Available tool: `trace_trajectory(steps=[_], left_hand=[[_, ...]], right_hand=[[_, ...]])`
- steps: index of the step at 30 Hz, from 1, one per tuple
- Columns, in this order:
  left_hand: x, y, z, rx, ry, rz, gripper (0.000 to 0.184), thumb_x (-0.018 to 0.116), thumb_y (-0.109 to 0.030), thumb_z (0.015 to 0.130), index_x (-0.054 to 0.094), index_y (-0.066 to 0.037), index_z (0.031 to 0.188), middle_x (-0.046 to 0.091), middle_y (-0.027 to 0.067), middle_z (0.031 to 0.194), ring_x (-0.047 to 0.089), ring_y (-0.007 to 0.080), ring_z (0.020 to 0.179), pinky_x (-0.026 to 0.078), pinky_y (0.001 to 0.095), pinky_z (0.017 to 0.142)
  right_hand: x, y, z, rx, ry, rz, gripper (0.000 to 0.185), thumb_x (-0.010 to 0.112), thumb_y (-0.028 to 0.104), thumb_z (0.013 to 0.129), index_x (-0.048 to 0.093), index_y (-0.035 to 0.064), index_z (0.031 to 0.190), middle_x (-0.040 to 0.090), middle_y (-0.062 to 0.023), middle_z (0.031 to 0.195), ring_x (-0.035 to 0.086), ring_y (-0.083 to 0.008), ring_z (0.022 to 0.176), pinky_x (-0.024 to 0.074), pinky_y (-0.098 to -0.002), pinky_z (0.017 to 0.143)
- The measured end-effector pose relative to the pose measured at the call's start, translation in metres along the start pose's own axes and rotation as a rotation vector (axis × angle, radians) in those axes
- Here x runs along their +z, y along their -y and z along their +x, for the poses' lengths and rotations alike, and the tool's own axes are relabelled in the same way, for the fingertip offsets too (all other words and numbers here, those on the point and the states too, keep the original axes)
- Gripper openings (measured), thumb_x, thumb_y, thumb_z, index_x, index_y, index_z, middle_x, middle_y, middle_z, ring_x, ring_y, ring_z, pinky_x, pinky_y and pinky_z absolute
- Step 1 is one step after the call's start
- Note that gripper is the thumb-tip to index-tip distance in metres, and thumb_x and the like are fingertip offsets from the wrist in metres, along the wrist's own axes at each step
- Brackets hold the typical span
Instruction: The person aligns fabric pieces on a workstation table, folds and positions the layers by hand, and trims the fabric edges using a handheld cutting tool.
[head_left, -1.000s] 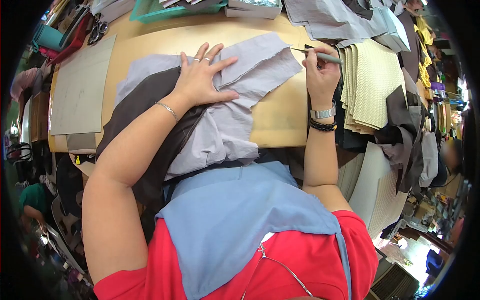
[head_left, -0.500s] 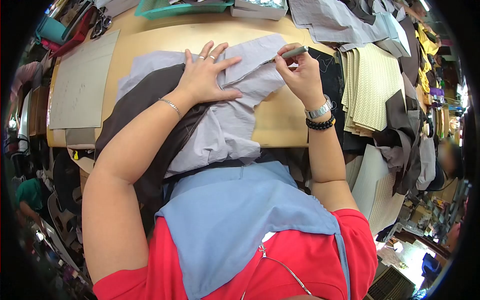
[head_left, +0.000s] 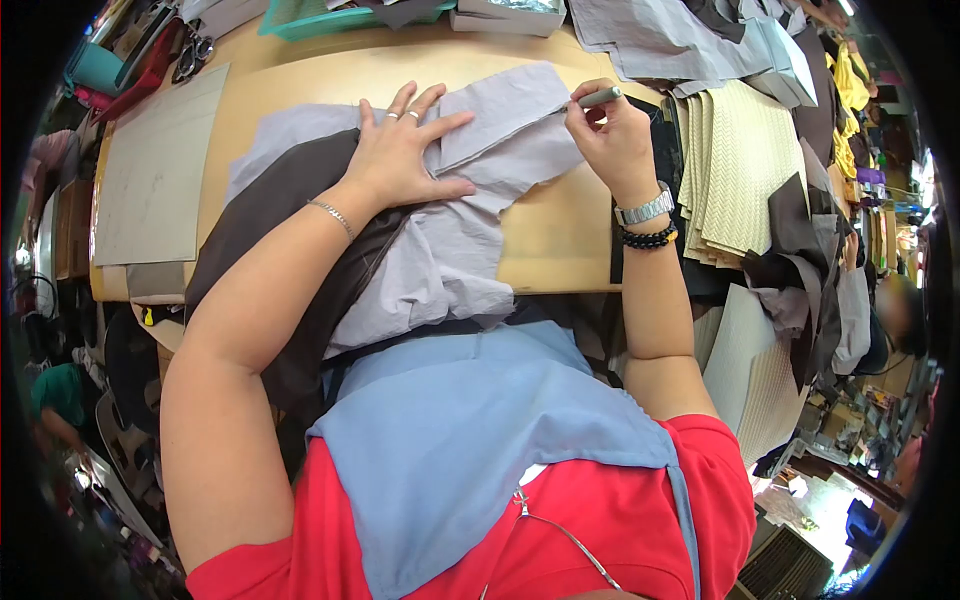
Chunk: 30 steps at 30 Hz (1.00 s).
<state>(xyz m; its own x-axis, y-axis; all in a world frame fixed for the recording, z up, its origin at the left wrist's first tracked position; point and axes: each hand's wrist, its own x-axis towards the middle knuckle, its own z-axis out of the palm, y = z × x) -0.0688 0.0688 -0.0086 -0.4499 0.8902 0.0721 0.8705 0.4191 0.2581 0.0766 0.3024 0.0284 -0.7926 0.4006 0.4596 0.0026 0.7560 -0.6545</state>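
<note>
My left hand lies flat with spread fingers on a light grey fabric piece and pins it to the wooden table. Dark brown fabric runs under my left wrist and forearm and hangs over the table's front edge. In my right hand is a slim grey-green pen-like tool, pinched between thumb and fingers. Its thin tip is close to the right end of the grey fabric; whether it touches cannot be made out.
Stacked cream textured sheets lie on the right, beside a black mat. A pale board is on the left, with scissors behind it. A teal tray and a white box stand at the back.
My right hand has moved left from beside the fabric to its edge with the tool, then slightly back to the right. My left hand stays spread on the fabric.
</note>
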Motion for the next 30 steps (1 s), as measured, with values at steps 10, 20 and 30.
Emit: trace_trajectory(steps=[10, 20, 30], left_hand=[[0.000, 0.001, 0.001, 0.005, -0.006, 0.006, 0.088, 0.071, -0.074, 0.062, 0.052, -0.038, 0.139, 0.033, 0.0078, 0.156, 0.022, 0.0373, 0.147, 0.013, 0.0783, 0.106], [0.001, 0.001, 0.000, 0.010, -0.022, -0.004, 0.088, 0.072, -0.074, 0.061, 0.053, -0.038, 0.139, 0.033, 0.0073, 0.156, 0.022, 0.0373, 0.147, 0.013, 0.0784, 0.107], [0.000, 0.000, 0.001, 0.003, -0.009, 0.009, 0.088, 0.072, -0.074, 0.061, 0.052, -0.038, 0.139, 0.033, 0.0077, 0.156, 0.022, 0.0381, 0.147, 0.013, 0.0786, 0.106]], right_hand=[[-0.034, -0.048, 0.008, 0.057, -0.191, -0.162, 0.010, 0.069, 0.010, 0.085, 0.066, 0.0062, 0.093, 0.068, -0.0057, 0.069, 0.066, -0.0121, 0.060, 0.0517, -0.0268, 0.056], [-0.005, -0.006, -0.017, 0.123, -0.086, 0.337, 0.010, 0.070, 0.006, 0.086, 0.064, 0.0025, 0.093, 0.068, -0.0004, 0.082, 0.063, -0.0046, 0.070, 0.0525, -0.0203, 0.059], [0.005, -0.006, -0.019, 0.101, -0.038, 0.248, 0.011, 0.070, 0.007, 0.086, 0.064, 0.0032, 0.094, 0.070, -0.0033, 0.081, 0.064, -0.0069, 0.068, 0.0563, -0.0232, 0.061]])
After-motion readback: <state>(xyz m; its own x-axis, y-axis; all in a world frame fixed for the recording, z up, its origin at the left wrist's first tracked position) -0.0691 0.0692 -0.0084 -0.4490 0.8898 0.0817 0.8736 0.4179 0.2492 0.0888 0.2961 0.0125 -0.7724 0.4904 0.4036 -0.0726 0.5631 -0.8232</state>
